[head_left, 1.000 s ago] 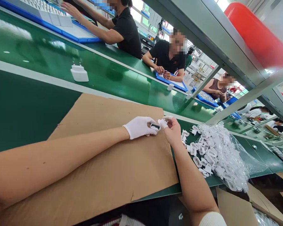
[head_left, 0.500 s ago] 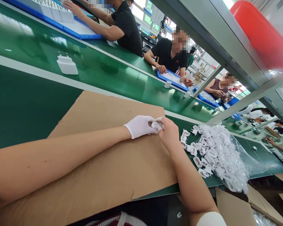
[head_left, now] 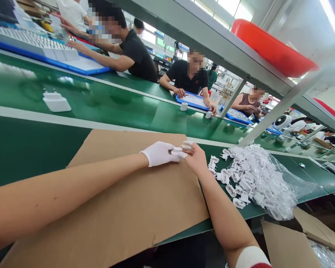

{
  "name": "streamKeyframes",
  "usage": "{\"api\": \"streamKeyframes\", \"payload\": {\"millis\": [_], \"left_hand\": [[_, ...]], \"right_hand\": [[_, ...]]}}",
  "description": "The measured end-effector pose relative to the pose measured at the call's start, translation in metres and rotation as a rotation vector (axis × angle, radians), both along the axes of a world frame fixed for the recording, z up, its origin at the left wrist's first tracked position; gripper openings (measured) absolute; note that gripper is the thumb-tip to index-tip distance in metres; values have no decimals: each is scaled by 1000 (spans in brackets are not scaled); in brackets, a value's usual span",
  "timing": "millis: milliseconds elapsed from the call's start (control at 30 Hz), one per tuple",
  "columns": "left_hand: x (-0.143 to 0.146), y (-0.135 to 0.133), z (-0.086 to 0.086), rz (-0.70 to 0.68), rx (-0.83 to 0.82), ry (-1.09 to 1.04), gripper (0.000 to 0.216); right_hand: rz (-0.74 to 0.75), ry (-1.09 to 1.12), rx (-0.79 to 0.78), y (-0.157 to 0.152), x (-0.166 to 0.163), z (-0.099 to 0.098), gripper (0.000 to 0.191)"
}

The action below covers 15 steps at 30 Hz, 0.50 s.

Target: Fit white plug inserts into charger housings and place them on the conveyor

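Okay, left hand [head_left: 159, 153], white-gloved, is closed around a white plug piece [head_left: 176, 149] above the cardboard sheet [head_left: 134, 201]. Right hand [head_left: 197, 158], fingertips covered, has fingers part-bent and slightly spread at the piece's other end; can't tell if it grips. Right of the hands: clear plastic bag [head_left: 300, 184] full of white plug parts [head_left: 244, 175], some loose beside it on the green tabletop [head_left: 30, 143]. Across: long blue tray [head_left: 92, 71] with rows of white adapters [head_left: 30, 39] packed at its left; another blue tray [head_left: 194, 105] under a co-worker's arms, white inside; third tray [head_left: 241, 120] holds many small pale pieces. Red bin [head_left: 268, 48] overhead, contents hidden.
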<state>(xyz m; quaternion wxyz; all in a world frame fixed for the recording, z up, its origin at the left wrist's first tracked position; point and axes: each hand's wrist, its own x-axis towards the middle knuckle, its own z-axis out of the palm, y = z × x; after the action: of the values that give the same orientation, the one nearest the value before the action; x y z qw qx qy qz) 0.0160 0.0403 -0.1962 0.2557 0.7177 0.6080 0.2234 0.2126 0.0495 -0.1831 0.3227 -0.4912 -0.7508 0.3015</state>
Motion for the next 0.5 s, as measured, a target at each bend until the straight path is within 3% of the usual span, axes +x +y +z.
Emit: {"api": "streamKeyframes", "payload": {"millis": [67, 133, 267, 333, 500], "left_hand": [[-16, 22, 1, 103, 41, -3, 43], [-36, 47, 1, 226, 74, 6, 42], [-76, 90, -9, 367, 71, 19, 47], [-90, 103, -15, 410, 98, 45, 51], [-115, 119, -25, 486, 177, 82, 56]], "right_hand": [[-78, -123, 96, 6, 17, 7, 48], [-193, -393, 158, 11, 35, 17, 44], [-358, -820, -43, 21, 58, 21, 41], [-345, -885, -92, 26, 62, 15, 39], [-280, -890, -33, 34, 63, 5, 40]]}}
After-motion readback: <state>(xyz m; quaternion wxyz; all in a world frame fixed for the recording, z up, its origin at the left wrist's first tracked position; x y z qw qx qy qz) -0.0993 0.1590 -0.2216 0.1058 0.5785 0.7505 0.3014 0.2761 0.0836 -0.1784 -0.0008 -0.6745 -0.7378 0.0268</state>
